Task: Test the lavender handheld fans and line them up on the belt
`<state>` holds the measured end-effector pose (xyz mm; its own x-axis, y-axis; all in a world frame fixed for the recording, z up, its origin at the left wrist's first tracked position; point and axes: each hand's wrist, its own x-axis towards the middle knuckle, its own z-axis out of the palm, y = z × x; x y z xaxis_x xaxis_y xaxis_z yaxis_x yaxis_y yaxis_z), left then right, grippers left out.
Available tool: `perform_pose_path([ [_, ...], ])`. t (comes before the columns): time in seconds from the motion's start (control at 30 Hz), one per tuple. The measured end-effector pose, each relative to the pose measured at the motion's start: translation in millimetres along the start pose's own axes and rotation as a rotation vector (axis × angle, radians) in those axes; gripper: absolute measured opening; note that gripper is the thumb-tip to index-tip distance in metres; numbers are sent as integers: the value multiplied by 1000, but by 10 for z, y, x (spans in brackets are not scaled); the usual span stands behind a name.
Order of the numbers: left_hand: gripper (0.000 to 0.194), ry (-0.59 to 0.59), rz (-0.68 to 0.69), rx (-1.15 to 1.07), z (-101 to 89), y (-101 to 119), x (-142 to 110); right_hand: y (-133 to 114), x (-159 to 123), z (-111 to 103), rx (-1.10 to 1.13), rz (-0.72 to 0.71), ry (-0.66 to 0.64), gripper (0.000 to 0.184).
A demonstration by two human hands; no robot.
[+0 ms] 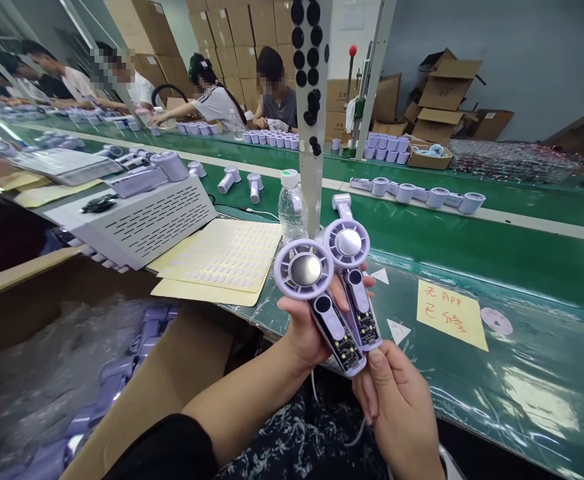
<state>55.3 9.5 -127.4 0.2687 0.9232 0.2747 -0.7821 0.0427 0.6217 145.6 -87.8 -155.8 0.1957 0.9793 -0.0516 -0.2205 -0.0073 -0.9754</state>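
Observation:
My left hand [306,333] is closed around two lilac handheld fans held side by side. The nearer handheld fan [305,268] tilts up to the left, its round ribbed head with a silver disc facing me. Slightly behind it, to the right, is the second handheld fan [347,243]. Both handles show a dark circuit board with small parts under a clear front. My right hand [399,393] pinches the bottom end of the second fan's handle between thumb and fingers. A white cable [357,435] hangs below; whether it meets the handle is hidden by my fingers.
A water bottle [292,208] stands by a white post behind the fans. Left are yellow sticker sheets [222,257], a grey vented box [142,217] and a carton [172,373] of lilac fans. A handwritten note [451,313] lies right. Co-workers sit across the green conveyor [537,230].

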Motion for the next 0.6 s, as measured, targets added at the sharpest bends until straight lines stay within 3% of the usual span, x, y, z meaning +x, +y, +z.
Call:
perform_pose_path([
  [0.17, 72, -25, -7, -4, -13, -18, -8, -74, 12, -106, -177, -75, -60, 45],
  [0.3, 72, -16, -77, -43, -14, 40, 12, -250, 159, -358, -416, -183, -185, 37],
  [0.37, 72, 10, -70, 1, 4, 61, 30, -346, 261, -502, -439, -222, -180, 33],
  [0.5, 53, 77, -43, 48, 37, 108, 70, -531, 438, -727, -346, -300, -83, 30],
  [0.6, 45, 42, -31, 96, 28, 197, 38, -614, 520, -771, -555, -401, 182, 29],
])
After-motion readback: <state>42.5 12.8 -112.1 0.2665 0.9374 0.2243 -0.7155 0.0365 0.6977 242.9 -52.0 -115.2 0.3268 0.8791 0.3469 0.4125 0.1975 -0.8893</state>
